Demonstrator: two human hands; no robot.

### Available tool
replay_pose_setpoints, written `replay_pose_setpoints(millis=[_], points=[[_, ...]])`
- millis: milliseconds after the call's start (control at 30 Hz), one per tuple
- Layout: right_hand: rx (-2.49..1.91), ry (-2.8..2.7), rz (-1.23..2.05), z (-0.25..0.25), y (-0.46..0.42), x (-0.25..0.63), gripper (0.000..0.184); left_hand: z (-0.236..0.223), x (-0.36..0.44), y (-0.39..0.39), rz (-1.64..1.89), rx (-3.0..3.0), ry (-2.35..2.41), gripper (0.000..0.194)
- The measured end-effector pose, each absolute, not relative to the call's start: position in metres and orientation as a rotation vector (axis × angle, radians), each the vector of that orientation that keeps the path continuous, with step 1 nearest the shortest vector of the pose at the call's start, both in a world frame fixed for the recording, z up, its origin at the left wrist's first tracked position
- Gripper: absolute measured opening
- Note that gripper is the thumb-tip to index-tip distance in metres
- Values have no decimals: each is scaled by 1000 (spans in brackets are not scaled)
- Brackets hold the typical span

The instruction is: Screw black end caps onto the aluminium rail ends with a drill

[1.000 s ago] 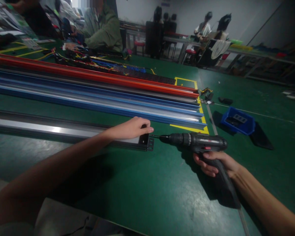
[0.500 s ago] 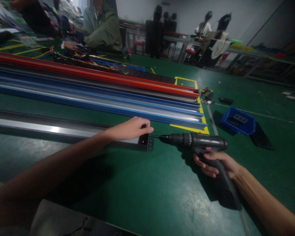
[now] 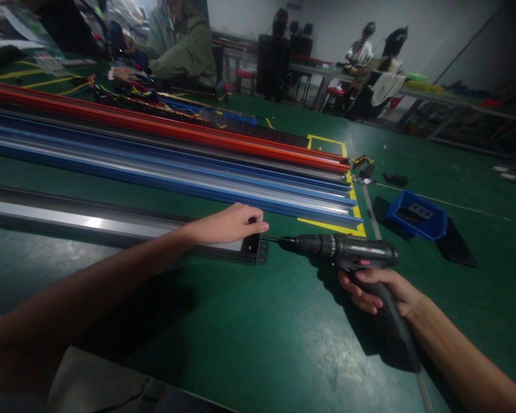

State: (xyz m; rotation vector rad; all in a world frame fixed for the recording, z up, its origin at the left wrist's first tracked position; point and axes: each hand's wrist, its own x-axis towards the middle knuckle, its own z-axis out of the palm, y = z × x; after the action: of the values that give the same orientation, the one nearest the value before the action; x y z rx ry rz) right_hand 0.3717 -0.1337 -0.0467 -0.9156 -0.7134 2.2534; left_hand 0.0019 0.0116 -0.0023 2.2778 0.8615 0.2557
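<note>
My right hand [image 3: 382,289] is wrapped round the handle of a black power drill [image 3: 361,252], which points left. The drill's thin bit [image 3: 277,238] reaches the end of a long black and silver metal profile [image 3: 81,221] lying on the table. At that end sits a black end cap [image 3: 262,252] with slots in it. My left hand [image 3: 234,222] lies over the profile's end, fingers curled round the end cap with the thumb at its upper edge, close to the bit's tip. The fingers' undersides are hidden.
Behind lie long blue profiles [image 3: 241,183] and an orange profile [image 3: 189,126], their ends near yellow tape [image 3: 359,228]. A blue bin [image 3: 417,215] holding small dark parts stands at right on the green table [image 3: 262,338]. Across the table, a person in a green sleeve [image 3: 183,60] sits near tangled wires [image 3: 129,92].
The view has tilted slightly. Both hands, the drill and the profile's end keep practically the same places relative to one another.
</note>
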Motion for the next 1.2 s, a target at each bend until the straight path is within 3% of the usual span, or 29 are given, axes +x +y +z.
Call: replay_pose_setpoints(millis=[1200], points=[[-908, -734, 2248, -46, -134, 371, 22, -3, 1, 11, 263, 2288, 855, 44]])
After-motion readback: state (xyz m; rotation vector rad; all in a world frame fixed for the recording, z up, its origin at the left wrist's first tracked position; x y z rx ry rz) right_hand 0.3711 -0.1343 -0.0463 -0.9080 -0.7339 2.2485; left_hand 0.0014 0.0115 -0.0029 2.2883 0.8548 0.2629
